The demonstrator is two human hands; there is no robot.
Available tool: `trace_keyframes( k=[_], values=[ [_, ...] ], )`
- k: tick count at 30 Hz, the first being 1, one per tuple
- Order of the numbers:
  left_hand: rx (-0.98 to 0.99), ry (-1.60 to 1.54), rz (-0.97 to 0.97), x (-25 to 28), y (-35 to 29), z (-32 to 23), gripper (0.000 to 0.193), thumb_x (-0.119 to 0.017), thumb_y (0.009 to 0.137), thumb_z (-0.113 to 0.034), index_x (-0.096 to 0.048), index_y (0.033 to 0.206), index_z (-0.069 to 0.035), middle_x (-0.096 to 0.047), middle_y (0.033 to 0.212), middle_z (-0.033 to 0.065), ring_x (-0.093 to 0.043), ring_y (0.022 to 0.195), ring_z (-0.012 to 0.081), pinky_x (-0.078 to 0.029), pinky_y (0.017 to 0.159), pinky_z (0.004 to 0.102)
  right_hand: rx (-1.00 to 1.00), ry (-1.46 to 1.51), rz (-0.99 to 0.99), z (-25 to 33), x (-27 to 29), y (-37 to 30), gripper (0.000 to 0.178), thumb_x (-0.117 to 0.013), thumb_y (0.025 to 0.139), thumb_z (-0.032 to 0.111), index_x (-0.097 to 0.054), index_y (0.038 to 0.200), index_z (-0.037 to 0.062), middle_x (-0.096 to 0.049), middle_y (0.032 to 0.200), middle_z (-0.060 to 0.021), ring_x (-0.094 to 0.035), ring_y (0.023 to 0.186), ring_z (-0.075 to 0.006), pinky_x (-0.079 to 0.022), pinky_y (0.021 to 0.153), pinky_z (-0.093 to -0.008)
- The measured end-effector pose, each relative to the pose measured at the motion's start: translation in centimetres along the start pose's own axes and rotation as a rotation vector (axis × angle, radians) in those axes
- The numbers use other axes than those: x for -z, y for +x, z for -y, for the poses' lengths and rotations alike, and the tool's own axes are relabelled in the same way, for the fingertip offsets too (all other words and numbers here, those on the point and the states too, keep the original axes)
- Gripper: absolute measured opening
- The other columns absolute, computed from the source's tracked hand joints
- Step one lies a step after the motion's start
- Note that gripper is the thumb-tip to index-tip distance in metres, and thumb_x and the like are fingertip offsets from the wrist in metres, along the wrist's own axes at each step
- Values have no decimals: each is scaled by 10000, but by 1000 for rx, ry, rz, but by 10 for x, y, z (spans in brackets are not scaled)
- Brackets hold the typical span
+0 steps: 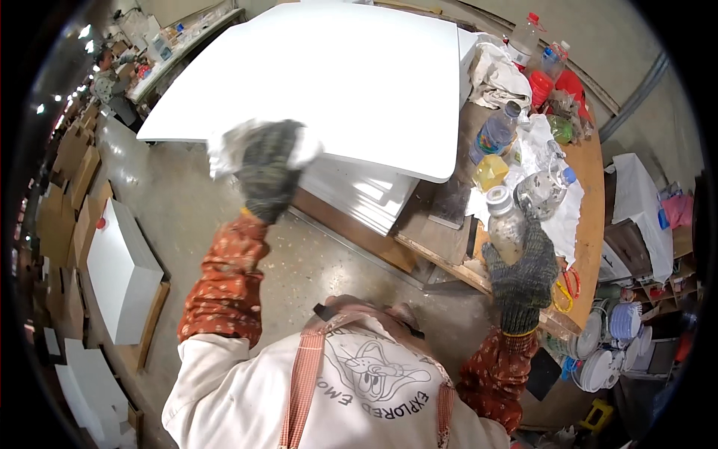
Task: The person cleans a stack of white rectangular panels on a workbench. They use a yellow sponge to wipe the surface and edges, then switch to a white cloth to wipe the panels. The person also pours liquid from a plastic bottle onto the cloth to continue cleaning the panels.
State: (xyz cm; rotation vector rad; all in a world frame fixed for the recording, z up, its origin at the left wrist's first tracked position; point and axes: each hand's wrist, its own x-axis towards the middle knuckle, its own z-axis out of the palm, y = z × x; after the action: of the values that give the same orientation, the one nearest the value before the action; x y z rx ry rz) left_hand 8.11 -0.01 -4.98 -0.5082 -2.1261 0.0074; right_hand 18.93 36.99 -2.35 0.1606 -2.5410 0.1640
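Note:
In a dark knitted glove, my left hand (268,168) is closed on a crumpled white cloth (224,150), blurred by motion. It is at the near left edge of a large white panel (336,75), which lies on a stack of similar panels (359,191). My right hand (527,269), gloved alike, wraps round a clear plastic bottle (505,224) with a white cap at the table's right end. Beside that bottle lies another clear bottle (542,193) with a blue cap, on white paper. A yellow translucent piece (490,172) and an upright blue-labelled bottle (495,133) stand just beyond.
The wooden table (591,217) also bears a white rag (499,75), a red-capped bottle (525,41) and red-and-yellow-handled scissors (566,290). White panels (123,269) are stacked on the floor at left. Buckets (598,367) stand at lower right. A person (112,86) is at the far left.

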Motion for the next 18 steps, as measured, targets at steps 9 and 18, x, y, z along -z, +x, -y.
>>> trace_keyframes(
  k=[9, 18],
  values=[
    [1204, -2119, -206, 23, -85, -21, 342, -448, 967, -249, -466, 1260, -73, -551, 1172, 80, -541, 1063, 163, -487, 865, 293, 84, 155, 369, 50, -56, -18, 448, -575, 869, 282, -471, 1252, 75, -546, 1172, -127, -533, 1086, -281, -418, 948, -455],
    [1574, -2332, 22, 40, -82, -74, 381, -460, 968, -293, -481, 1255, -43, -594, 1094, 89, -576, 980, 180, -506, 834, 309, 500, -45, 259, 142, -61, 14, 512, -549, 807, 149, -444, 1304, 79, -566, 942, -135, -543, 874, -262, -426, 807, -434]
  ],
)
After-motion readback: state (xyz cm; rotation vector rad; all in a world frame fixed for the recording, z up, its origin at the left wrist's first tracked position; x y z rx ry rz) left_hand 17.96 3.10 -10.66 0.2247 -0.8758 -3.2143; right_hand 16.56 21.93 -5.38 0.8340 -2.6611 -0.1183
